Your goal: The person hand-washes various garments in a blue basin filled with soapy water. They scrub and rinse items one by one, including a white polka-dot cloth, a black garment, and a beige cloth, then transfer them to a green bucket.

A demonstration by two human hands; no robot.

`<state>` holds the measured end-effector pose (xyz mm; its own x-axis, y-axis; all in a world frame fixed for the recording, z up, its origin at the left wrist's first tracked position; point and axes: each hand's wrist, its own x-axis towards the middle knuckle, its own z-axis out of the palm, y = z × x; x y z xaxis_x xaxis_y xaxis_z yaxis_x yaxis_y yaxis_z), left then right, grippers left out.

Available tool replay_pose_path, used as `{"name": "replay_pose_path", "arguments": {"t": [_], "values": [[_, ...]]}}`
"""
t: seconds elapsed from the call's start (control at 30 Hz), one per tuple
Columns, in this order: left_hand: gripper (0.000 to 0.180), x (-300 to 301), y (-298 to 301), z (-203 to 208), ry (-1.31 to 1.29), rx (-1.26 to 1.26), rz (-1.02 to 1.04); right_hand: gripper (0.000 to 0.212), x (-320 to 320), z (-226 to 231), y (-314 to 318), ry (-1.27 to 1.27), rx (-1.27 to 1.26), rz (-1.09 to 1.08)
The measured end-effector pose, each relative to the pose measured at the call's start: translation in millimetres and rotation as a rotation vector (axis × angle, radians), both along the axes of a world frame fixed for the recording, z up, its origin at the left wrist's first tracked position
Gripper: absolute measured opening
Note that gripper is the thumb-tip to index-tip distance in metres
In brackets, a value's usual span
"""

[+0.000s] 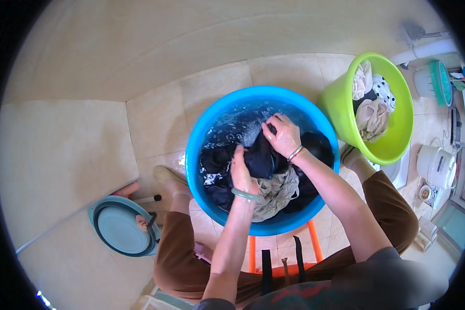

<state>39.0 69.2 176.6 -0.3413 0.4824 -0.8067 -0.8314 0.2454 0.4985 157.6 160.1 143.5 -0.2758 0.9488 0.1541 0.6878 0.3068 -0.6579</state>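
Pinched at the top by the curled fingers of the right hand (284,135), at the middle of a large blue tub (193,168): a dark cloth (260,159). Against or just beside its left side, with fingers nearly straight and close together, the left hand (241,173); impossible to tell whether gripping or only touching. Around the hands, crowded in bubbly water (227,123): more dark clothes (318,147) and, nearer the body, a bunched pale cloth (276,192).

Apparently midway through washing by hand, judging by the well-filled tub, with just one piece in hand and plenty left to handle. At the right, just beside the tub, a lime-green basket (402,124) with beige garments (372,118) and a spotted white cloth (384,93); hard to say whether done or waiting. Under the tub, orange legs (315,241); at lower left, well apart, a grey-blue basin (121,231).
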Motion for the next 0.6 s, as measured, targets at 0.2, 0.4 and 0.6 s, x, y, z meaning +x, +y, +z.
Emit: {"name": "replay_pose_path", "arguments": {"t": [0.2, 0.4, 0.6], "values": [[0.059, -36, 2, -33, 0.102, 0.155, -0.151, 0.053, 14, -26, 0, -0.289, -0.106, 0.203], [0.051, -37, 8, -86, 0.095, 0.006, -0.300, 0.037, 7, -125, 9, -0.511, -0.419, 0.126], [0.066, -48, 8, -89, -0.128, 0.201, -0.257, 0.022, -28, -35, -7, 0.162, -0.259, -0.011]]}}
